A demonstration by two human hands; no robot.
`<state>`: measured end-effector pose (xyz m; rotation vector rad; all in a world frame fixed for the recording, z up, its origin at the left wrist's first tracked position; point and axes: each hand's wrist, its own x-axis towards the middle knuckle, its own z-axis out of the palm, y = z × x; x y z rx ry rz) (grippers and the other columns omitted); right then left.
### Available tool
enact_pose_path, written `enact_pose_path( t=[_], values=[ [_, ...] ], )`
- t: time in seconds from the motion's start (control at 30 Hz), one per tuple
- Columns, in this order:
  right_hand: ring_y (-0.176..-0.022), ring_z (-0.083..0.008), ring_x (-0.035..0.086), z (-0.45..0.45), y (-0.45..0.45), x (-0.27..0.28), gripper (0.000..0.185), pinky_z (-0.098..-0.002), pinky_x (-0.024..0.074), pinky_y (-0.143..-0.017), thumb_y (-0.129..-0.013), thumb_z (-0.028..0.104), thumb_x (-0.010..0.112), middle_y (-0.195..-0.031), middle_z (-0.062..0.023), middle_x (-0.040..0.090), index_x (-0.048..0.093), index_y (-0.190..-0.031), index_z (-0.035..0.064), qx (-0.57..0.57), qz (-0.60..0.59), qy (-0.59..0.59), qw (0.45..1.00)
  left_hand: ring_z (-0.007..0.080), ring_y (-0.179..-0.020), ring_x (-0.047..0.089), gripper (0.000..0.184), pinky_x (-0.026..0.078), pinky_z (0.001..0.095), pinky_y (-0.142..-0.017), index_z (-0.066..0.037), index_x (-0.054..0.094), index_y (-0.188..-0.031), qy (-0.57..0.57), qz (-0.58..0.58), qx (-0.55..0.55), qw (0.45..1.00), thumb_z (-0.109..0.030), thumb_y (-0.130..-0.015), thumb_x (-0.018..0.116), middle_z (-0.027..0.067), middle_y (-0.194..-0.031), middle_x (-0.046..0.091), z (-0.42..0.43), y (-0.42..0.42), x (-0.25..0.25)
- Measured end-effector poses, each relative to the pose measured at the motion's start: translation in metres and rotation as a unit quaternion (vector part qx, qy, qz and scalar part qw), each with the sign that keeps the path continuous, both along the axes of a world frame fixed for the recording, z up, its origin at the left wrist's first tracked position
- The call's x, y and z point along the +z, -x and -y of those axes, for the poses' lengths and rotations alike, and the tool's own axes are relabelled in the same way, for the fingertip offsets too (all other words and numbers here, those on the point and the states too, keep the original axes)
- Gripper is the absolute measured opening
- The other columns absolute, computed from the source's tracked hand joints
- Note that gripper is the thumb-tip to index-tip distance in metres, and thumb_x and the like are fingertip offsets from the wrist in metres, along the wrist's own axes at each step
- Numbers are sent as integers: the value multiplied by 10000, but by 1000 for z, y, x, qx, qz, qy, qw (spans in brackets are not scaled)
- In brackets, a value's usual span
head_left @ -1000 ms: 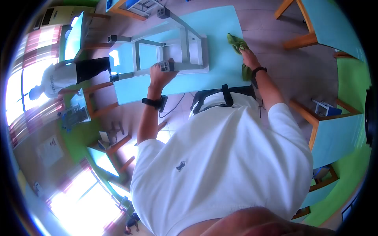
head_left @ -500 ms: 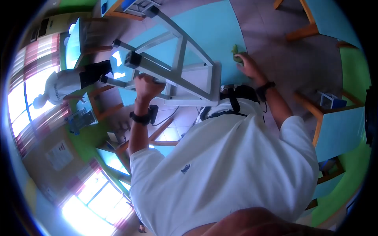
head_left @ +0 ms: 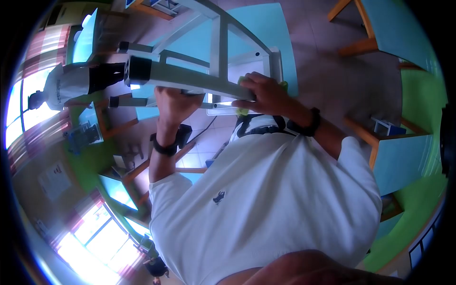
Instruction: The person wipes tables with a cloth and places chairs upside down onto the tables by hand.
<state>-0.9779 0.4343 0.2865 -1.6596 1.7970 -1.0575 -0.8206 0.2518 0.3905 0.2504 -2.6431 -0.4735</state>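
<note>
The tilted stool [head_left: 190,78] is clenched in the left hand [head_left: 176,103]; beside that grip, a green cloth [head_left: 242,112] is held against 1 leg by the right hand [head_left: 270,95]. By uneven pressure, the stool could be twisted loose.

A shared room, most likely a classroom.
Several pale blue tables [head_left: 403,159] with orange-brown wooden legs stand spaced out on a tiled floor [head_left: 320,71], around a matching blue desk [head_left: 270,28] that shows under a metal-framed stool [head_left: 220,52]. Bright windows [head_left: 97,228] with red-and-white curtains [head_left: 50,45] line the left side, a paper sheet [head_left: 56,180] hangs on the wall between them, and green paint [head_left: 415,107] covers the lower wall at right.
</note>
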Motion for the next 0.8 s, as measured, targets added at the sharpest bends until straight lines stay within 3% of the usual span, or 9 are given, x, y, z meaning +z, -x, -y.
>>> enact_pose_path(
  t=[0.17,0.2,0.37,0.43,0.5,0.57,0.63,0.7,0.8],
  values=[
    [-684,-227,608,15,-16,21,390,-348,501,-634,-823,367,716,-780,-100,609,617,-979,24,-1,159,39,987,219,-582,677,236,539,273,-527,18,659,-871,-63,99,106,987,-118,-715,772,132,-717,687,4,11,32],
    [-692,-227,623,18,-18,21,380,-348,512,-656,-827,346,715,-790,-105,633,618,-1000,22,-7,219,64,974,216,-575,678,270,534,271,-524,16,658,-879,-65,87,121,987,-146,-708,791,135,-703,686,12,7,25],
    [-743,-192,640,17,-25,24,317,-334,532,-712,-830,264,713,-837,-97,654,616,-1006,20,25,220,72,973,212,-592,677,337,539,284,-553,20,638,-922,-107,71,143,981,-161,-693,805,124,-701,683,12,-1,25],
    [-790,-230,650,13,-26,23,326,-332,508,-740,-802,205,717,-895,-134,667,621,-1051,18,40,317,13,948,220,-649,676,411,538,281,-581,-3,613,-998,-114,49,146,982,-158,-679,822,122,-800,681,7,-6,22],
    [-795,-198,645,8,-23,26,308,-328,506,-734,-798,180,722,-897,-118,670,621,-1043,23,59,303,-22,951,240,-926,632,541,533,295,-678,-37,577,-1090,-42,-39,65,996,-196,-655,856,136,-1036,607,11,-14,18],
    [-783,-165,634,5,-18,31,290,-323,505,-710,-801,178,724,-873,-99,671,624,-1026,26,22,265,26,964,247,-977,606,523,520,318,-766,-44,576,-1101,5,-139,46,989,-191,-676,843,132,-1051,601,23,-37,15],
    [-751,-111,598,1,-3,31,207,-288,490,-666,-830,158,703,-841,-60,643,625,-972,29,24,310,-17,950,254,-984,585,408,478,354,-842,-48,542,-1134,-9,-207,125,970,-144,-791,741,130,-1094,593,42,-78,-10],
    [-765,-104,591,-1,10,43,191,-271,485,-675,-845,147,686,-857,-44,636,610,-963,18,-3,322,-9,947,278,-1129,502,458,383,435,-967,-67,469,-1226,-194,-188,259,927,-404,-924,543,164,-1199,530,47,-110,-55],
    [-791,-101,592,-5,19,54,191,-260,482,-688,-856,135,670,-871,-35,633,597,-976,5,-81,325,2,942,299,-1257,404,624,299,459,-1044,-85,448,-1310,-468,-83,286,832,-576,-951,307,152,-1337,461,26,-140,-174]
  ],
)
